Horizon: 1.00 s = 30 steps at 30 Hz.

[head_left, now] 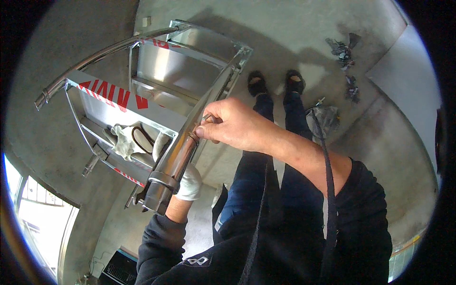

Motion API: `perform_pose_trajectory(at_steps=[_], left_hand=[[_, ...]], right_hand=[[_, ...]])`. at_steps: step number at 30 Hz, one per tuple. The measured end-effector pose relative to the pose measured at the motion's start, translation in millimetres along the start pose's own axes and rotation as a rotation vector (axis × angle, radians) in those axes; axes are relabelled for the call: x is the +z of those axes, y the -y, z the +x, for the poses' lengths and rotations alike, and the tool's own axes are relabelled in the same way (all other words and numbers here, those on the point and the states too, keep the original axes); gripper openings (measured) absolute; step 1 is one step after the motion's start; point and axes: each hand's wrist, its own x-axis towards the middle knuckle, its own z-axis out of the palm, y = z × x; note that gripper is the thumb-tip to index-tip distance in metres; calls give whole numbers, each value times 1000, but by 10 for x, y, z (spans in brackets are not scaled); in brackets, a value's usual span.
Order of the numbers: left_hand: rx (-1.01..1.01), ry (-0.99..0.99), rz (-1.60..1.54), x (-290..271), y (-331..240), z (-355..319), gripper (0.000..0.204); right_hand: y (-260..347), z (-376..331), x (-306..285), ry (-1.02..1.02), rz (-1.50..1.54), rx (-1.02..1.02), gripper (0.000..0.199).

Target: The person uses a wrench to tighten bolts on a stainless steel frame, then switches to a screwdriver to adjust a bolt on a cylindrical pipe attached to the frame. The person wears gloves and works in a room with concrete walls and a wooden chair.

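A polished steel tube [183, 149] slants across the left of the view, part of a metal frame with shelves. My bare right hand [228, 121] is closed at the tube's upper side, thumb and fingertips pinching a small bent metal piece [207, 117] that resembles a hex key. Its tip meets the tube beside a narrow ring. My left hand [190, 183], in a white glove, wraps under the tube near its thicker collared end [159, 192]; most of its fingers are hidden behind the metal. Left of the tube, a loose white glove [127, 141] lies on the frame.
A second curved tube [102, 54] bounds the frame's far left. Red-and-white film [111, 95] covers some panels. Dark scraps [344, 52] and a clear plastic bag [325, 118] lie on the concrete floor. A black case [118, 268] sits at lower left, and a strap [324, 147] hangs past my right arm.
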Motion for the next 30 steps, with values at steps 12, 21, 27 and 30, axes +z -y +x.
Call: perform_pose_trajectory(at_steps=[12,21,27,30], left_hand=[[61,-109,35,-63,281,3,55],[115,-121,33,-36,308,9,54],[109,-68,130,-36,174,21,54],[79,-59,125,0,66,18,54]], right_hand=[[-126,-380,29,-36,387,123,22],[-204,-321,257,-173,506,4,22],[-220,-283,391,-220,542,-21,20],[-206,-267,420,-268,553,3,22]])
